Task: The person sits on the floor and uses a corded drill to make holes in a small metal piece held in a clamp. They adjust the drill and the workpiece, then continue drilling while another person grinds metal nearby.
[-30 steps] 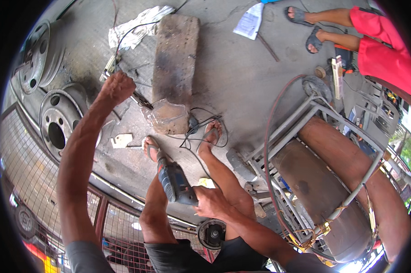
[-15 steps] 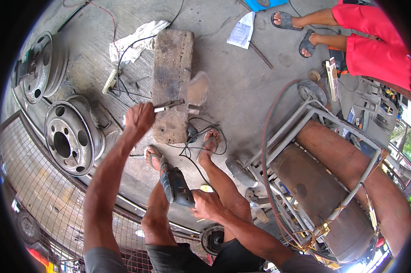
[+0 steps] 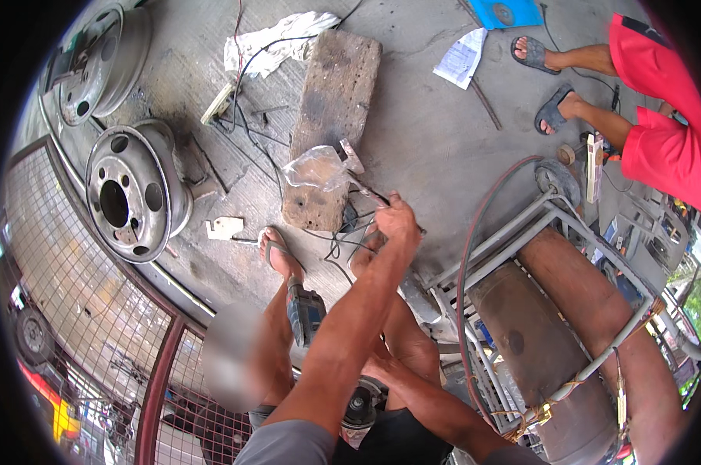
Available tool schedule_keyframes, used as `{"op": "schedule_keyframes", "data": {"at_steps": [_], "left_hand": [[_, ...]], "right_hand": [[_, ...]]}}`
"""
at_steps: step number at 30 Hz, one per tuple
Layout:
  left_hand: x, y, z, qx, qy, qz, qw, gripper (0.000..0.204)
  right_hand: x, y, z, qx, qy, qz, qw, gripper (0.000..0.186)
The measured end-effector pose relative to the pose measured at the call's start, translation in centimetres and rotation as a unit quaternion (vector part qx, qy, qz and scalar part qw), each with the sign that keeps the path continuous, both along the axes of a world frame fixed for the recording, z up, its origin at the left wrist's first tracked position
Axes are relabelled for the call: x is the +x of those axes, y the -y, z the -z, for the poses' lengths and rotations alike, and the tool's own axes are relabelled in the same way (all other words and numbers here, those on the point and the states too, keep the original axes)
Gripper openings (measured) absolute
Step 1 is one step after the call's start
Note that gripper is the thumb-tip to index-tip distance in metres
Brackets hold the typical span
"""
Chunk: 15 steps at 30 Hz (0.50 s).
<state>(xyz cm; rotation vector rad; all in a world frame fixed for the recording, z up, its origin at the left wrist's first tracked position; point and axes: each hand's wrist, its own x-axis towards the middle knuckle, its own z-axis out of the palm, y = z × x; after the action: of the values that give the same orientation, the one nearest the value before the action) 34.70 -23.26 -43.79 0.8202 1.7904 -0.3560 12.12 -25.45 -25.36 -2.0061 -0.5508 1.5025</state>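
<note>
The right hand [image 3: 377,363] is tucked behind the left arm, so I cannot tell if its fingers are bent or what they hold. The drill [image 3: 307,311] is just to the left of those fingers, its nose down near the left foot [image 3: 276,252]. If the drill got bumped or turned on there, it might hurt that foot. Farther out, the left hand [image 3: 398,221] has its fingers curled tight, with no gap, around a long metal tool [image 3: 372,192] that looks like pliers. Just past these fingers, up and to the left, the tool's end meets a flat metal piece [image 3: 351,157]. If the fingers got loose, the tool might twist and the piece might drop. Next to the piece, farther left, is a clear sheet [image 3: 313,167]. It is in front of the wood block [image 3: 336,85], and I cannot tell if they touch. The sheet looks thin, so a hard knock on the block might crack it. Past the block, far up and left of the fingers, lies a white rag [image 3: 277,40]. Well off to their right, a co-worker's foot [image 3: 554,110] is on the floor.
</note>
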Motion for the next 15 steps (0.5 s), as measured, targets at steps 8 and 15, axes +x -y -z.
{"op": "schedule_keyframes", "data": {"at_steps": [8,15], "left_hand": [[2.6,3.8,0.9,0.043,0.017,-0.036,0.998,0.05],[2.9,2.9,4.0,-0.041,0.165,-0.158,0.973,0.042]], "right_hand": [[-1.2,1.7,-0.2,0.058,-0.012,0.239,0.969,0.034],[0.3,1.4,-0.4,0.011,-0.022,0.151,0.988,0.028]]}}
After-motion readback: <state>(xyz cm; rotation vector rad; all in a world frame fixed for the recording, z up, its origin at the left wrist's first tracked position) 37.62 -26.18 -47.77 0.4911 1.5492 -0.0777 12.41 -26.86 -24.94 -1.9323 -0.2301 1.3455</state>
